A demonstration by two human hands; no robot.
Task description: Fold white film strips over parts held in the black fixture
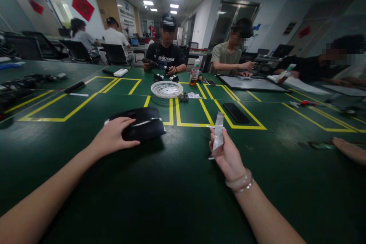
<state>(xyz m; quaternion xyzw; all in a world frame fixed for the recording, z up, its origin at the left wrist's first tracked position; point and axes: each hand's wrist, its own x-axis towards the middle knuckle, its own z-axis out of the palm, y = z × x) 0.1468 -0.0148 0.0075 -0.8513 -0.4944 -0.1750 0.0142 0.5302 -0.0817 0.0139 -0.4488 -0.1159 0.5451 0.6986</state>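
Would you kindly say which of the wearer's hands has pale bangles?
The right hand, holding the flat silvery strip; the left hand has a bare wrist.

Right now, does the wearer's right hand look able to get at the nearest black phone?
Probably yes: the phone lies beyond the right hand with nothing standing between them, though the silvery strip it holds may hinder a grasp.
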